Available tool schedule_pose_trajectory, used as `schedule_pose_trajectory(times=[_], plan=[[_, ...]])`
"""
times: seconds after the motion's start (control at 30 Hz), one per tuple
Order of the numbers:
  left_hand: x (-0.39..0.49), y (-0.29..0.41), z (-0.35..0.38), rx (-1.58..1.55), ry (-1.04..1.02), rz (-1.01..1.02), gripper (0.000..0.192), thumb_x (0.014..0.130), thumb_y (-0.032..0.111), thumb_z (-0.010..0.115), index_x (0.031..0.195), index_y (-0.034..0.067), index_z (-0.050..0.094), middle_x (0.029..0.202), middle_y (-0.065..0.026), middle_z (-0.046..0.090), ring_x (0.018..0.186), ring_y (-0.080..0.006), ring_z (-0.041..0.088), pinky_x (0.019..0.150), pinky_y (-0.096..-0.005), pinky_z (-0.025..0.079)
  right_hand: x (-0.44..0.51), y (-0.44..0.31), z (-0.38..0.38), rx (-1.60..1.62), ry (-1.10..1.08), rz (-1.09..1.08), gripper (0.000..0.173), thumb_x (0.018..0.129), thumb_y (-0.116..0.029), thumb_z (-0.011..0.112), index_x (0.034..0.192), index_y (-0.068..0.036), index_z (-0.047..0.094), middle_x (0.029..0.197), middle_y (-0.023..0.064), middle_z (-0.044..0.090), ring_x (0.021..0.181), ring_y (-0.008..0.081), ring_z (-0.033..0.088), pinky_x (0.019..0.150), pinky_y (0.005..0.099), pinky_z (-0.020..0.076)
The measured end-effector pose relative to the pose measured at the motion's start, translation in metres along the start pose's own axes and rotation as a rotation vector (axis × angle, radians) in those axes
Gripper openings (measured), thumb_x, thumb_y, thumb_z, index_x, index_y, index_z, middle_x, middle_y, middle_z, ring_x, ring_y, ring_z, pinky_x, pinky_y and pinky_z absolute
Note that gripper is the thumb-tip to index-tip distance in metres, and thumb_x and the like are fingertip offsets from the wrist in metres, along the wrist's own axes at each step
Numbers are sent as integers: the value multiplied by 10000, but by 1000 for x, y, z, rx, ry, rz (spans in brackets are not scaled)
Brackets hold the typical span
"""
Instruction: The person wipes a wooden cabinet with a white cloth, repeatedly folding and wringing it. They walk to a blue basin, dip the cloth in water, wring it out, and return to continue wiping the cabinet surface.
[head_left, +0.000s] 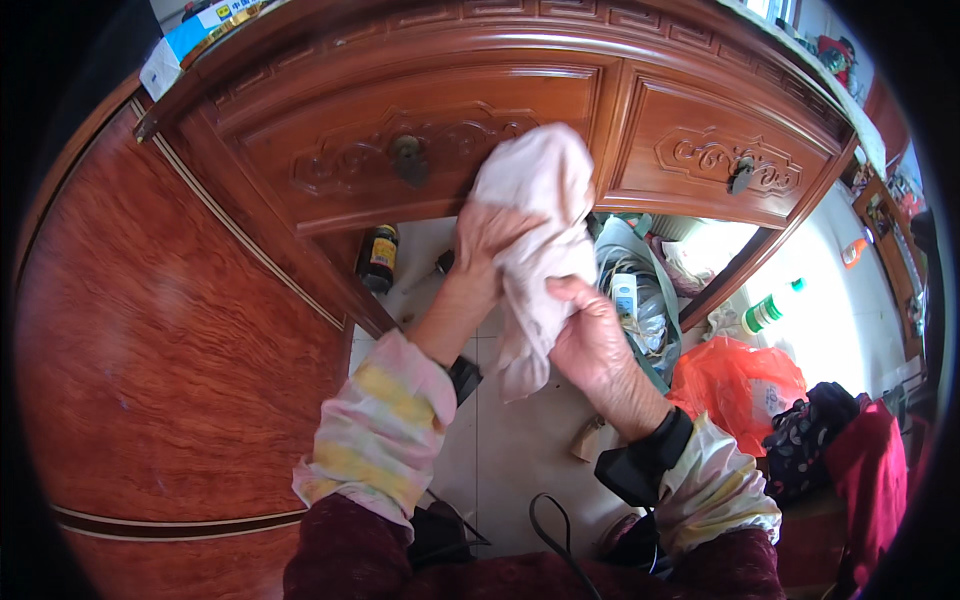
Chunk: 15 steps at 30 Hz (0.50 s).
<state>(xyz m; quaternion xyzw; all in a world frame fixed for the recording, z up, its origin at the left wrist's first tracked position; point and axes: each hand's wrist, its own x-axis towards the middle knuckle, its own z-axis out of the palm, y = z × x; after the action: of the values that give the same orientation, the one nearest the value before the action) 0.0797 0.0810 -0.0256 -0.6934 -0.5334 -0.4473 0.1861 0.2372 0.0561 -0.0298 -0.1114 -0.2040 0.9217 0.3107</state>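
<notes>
Between my two hands hangs a pale pink cloth (544, 202), bunched at the top, its lower end dangling over the floor. My left hand (484, 244) grips its left side, fingers partly hidden behind the fabric. From the right, my right hand (596, 337) holds the lower part, thumb on top. Behind the cloth is a carved reddish-brown wooden desk; its wide left drawer (330, 139) has a dark metal pull (409, 159). A narrower right drawer (690, 150) has a similar pull (741, 175). Both drawers look closed.
A glossy wood-grain panel (187, 360) stands at left. Beneath the desk are a dark bottle (379, 259) and an open bag of items (656, 322). A red plastic bag (731, 382), a green-and-white bottle (769, 311) and dark patterned fabric (806, 435) lie right. A black cable (547, 517) loops before me.
</notes>
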Motion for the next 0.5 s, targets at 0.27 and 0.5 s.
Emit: schedule_pose_trajectory(times=[0.27,0.5], plan=[[-18,8,21,-35,-81,-89,297,699,350,605,928,175,673,883,-53,649,821,-233,616,760,-352,471,-6,-1,-10,25,185,-11,443,722,-70,587,1143,2,472,1036,95,599,975,246,573,911,375,424],[32,21,16,134,44,177,498,741,338,575,1168,87,527,1135,-147,537,1058,-310,497,927,-427,374,-16,-9,-16,11,85,-38,425,777,-89,567,1180,-11,457,1104,99,580,1029,242,552,941,396,400]])
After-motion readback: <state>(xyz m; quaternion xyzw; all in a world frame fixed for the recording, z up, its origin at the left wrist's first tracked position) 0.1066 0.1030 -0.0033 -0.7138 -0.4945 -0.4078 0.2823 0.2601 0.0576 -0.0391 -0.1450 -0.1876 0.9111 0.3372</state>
